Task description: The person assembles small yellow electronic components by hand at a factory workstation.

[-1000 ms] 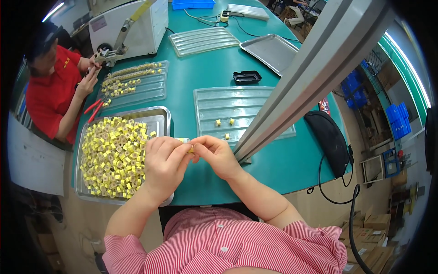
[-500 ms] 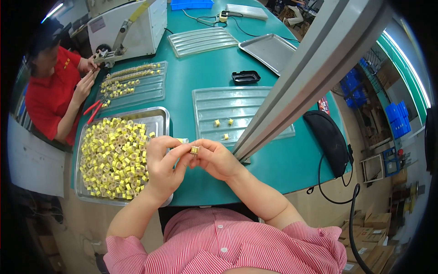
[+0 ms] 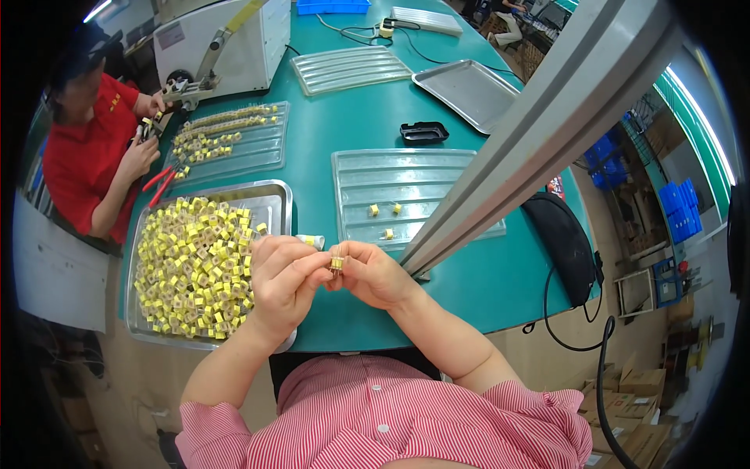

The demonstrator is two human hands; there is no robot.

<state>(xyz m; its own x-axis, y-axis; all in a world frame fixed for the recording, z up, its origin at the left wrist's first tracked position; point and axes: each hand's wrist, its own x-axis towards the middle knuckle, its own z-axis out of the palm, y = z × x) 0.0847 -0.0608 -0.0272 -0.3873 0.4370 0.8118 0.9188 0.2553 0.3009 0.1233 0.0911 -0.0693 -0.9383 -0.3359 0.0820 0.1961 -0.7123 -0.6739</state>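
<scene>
Between the fingertips of both hands is a small yellow-taped coil bobbin (image 3: 337, 264) with thin wire pins. My left hand (image 3: 285, 277) pinches it from one side, its fingers curled. From the other side my right hand (image 3: 378, 277) grips it with thumb and forefinger. A white roll or tube (image 3: 312, 241) lies just beyond my left fingers, partly hidden by them. Left of my hands, a metal tray (image 3: 283, 205) carries a heap of similar yellow bobbins (image 3: 195, 270). Past my right hand, a clear ribbed plastic tray (image 3: 406, 180) has three loose bobbins on it.
A slanted metal post (image 3: 500, 148) rises close beside my right hand. A black pouch (image 3: 558, 242) with a cord lies at the right edge. Red-handled pliers (image 3: 162, 184) rest beside a ribbed tray of bobbins. At the far left, a co-worker in red (image 3: 86, 156) handles parts by a white machine (image 3: 223, 55).
The bobbin has been turned more upright in my fingertips and sits slightly lower. The co-worker's hands have shifted and now hold a tool and a small yellow part.
</scene>
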